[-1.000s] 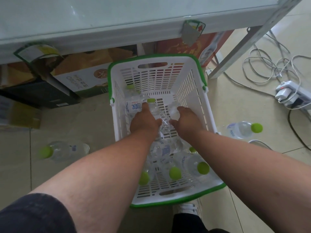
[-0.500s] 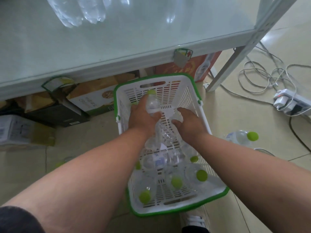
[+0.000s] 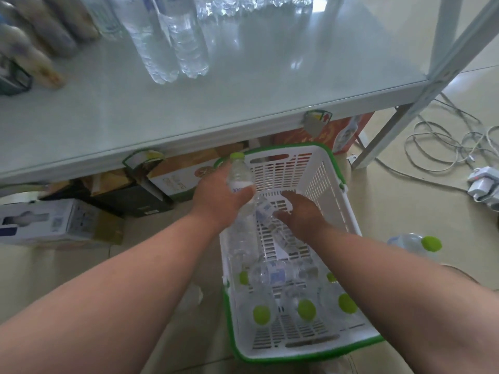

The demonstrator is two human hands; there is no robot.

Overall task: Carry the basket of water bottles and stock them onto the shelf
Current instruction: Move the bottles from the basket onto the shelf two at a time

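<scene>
Single head view, close, looking steeply down over shelf edge onto basket.

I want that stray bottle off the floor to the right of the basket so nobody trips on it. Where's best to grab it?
The stray bottle lies on its side, green cap pointing right, away from the basket. Probably best to come down from above and wrap the hand around the clear body's middle, across its length; the cap is small and rounded.
</scene>
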